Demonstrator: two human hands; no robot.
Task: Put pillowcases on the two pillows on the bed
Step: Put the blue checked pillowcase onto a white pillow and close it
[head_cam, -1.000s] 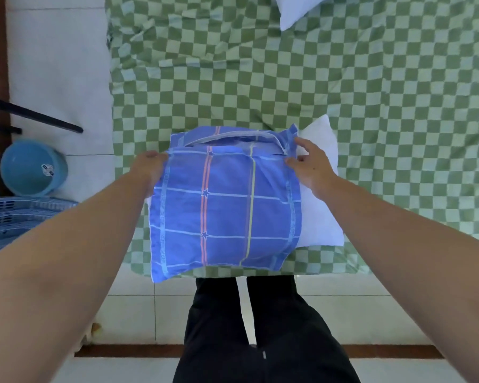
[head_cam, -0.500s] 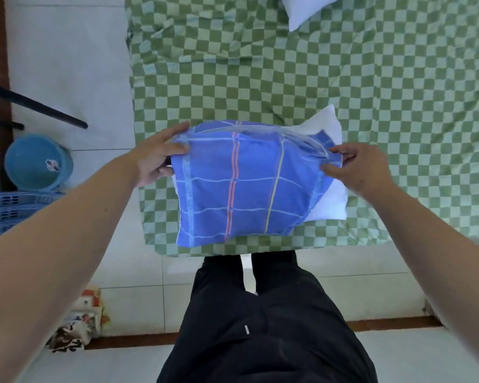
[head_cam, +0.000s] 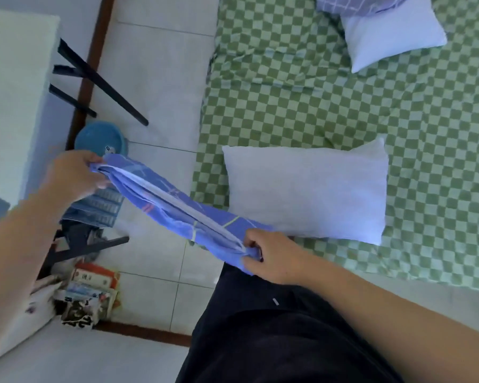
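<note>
Two hands hold one blue checked pillowcase [head_cam: 174,208], stretched taut between them in the air over the floor just beside the bed's edge. The left hand [head_cam: 72,175] pinches one end of the cloth with curled fingers; the right hand [head_cam: 271,255] grips the other end, fingers closed round a bunched fold near the bed's corner. The pillowcase's pale opening edge runs along its length between the two hands.

Two white pillows lie on the bed [head_cam: 343,111], which is covered with a green checked sheet. The near pillow [head_cam: 307,189] lies bare and flat, close to the right hand. The far pillow [head_cam: 390,34] sits at the top of the view, with one second pillowcase [head_cam: 354,4], lilac checked, touching its upper edge.

On the tiled floor [head_cam: 161,78] to the left stand one blue basin [head_cam: 100,138] and one stack of printed papers [head_cam: 89,294].
</note>
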